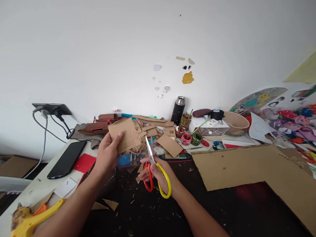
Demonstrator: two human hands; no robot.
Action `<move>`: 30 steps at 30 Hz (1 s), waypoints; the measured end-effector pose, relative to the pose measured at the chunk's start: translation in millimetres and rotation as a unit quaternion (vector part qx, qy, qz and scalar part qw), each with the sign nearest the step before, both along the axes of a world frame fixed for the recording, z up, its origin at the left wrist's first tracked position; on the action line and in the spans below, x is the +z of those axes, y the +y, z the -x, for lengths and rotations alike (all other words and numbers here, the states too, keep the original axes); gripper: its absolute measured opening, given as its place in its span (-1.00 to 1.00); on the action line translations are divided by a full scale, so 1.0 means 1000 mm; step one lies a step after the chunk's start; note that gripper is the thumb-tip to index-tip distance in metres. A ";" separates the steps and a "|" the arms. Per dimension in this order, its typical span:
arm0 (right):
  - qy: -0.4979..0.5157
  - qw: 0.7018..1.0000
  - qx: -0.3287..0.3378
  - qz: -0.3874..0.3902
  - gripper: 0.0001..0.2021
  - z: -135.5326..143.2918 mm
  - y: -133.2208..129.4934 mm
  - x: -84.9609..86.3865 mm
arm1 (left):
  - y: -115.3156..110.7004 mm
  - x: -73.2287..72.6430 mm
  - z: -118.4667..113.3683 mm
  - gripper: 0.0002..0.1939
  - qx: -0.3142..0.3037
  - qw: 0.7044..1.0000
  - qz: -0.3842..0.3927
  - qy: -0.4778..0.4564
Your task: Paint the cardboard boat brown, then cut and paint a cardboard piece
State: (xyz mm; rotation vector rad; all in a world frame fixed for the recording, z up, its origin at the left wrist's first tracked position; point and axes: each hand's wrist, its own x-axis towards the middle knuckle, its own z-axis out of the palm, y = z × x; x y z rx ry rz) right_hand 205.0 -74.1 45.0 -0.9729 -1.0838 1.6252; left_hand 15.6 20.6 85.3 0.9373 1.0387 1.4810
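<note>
My left hand [108, 152] grips a roughly square piece of brown cardboard [125, 134] by its left edge, thumb on the front face. To its right, my right hand [159, 174] holds scissors [149, 149] with one red and one yellow handle. The scissor blades are parted slightly and point up and away from me. They are beside the cardboard piece and do not touch it. Behind both hands lies a heap of cardboard scraps [150, 131].
A large cardboard sheet [222, 168] lies at the right. Paint jars [186, 139] and a black flask [178, 110] stand at the back. At the left are a black phone [66, 159], a yellow glue gun [37, 220] and a brown model boat [97, 127].
</note>
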 end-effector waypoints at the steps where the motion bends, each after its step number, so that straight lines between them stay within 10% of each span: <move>1: 0.000 1.000 0.001 -0.004 -0.06 0.000 0.000 -0.001 | 0.000 0.001 0.001 -0.48 0.004 1.000 0.001 0.004; 30: -0.194 0.980 -0.015 -0.049 -0.52 0.004 -0.011 -0.008 | -0.019 0.006 -0.004 -0.44 -0.038 0.988 0.041 0.141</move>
